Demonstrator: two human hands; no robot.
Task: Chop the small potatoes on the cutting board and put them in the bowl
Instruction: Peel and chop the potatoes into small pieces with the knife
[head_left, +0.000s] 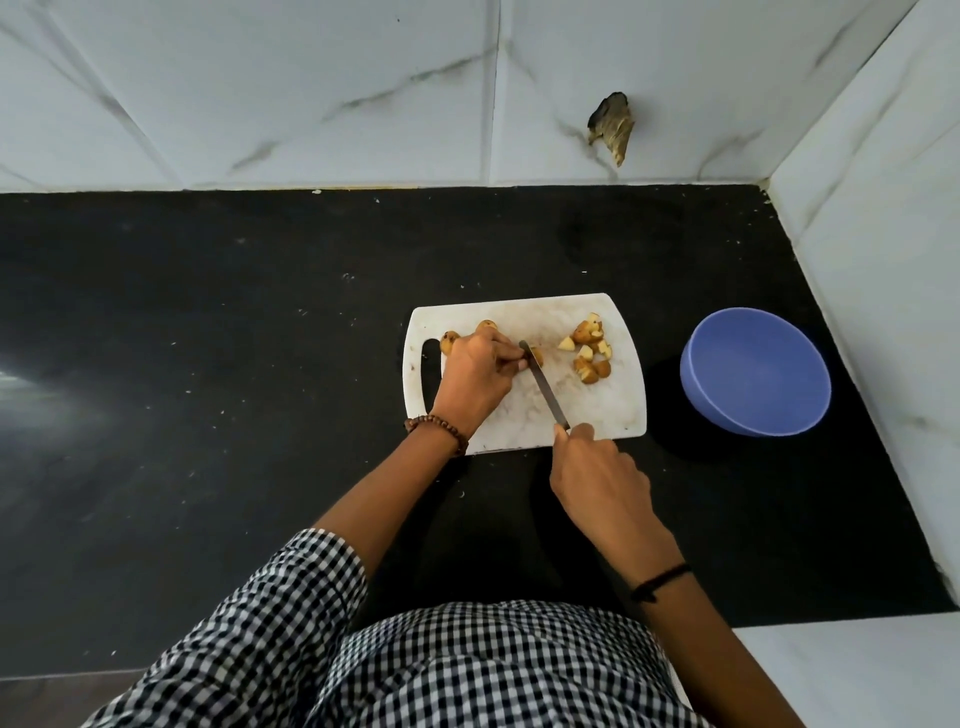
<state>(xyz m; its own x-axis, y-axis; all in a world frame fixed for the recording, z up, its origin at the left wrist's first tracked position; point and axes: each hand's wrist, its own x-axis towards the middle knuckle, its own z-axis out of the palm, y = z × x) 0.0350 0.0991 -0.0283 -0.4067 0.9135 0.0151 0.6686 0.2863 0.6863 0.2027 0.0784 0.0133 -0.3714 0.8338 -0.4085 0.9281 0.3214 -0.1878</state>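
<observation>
in the head view, a small potato (536, 356) is pinched against the cutting board (618, 410) by the curled fingertips of the left hand (478, 379). the handle of a knife (545, 387) is wrapped by the closed fingers of the right hand (597, 478), so the handle itself is hidden. the blade is laid across the potato, just beside the left fingertips.

two uncut potatoes (487, 326) are seen just beyond the left hand, partly covered by it. a heap of chopped pieces (589, 348) is gathered beyond the right hand, toward the board's far right side. the bowl (756, 371) is set on the black counter (208, 364), off the board and well to the right of the right hand; nothing can be seen inside it.

the main hazard is judged to be the blade's closeness to the left fingertips: if the round potato were rolled or squeezed out under pressure, a finger could be nicked. the tip, not the heel, appears to be used, so less control may be had and the cut could skid. the board might be shifted on the smooth counter by a hard push. later, pieces could be dropped onto the counter in the gap between board and bowl.
</observation>
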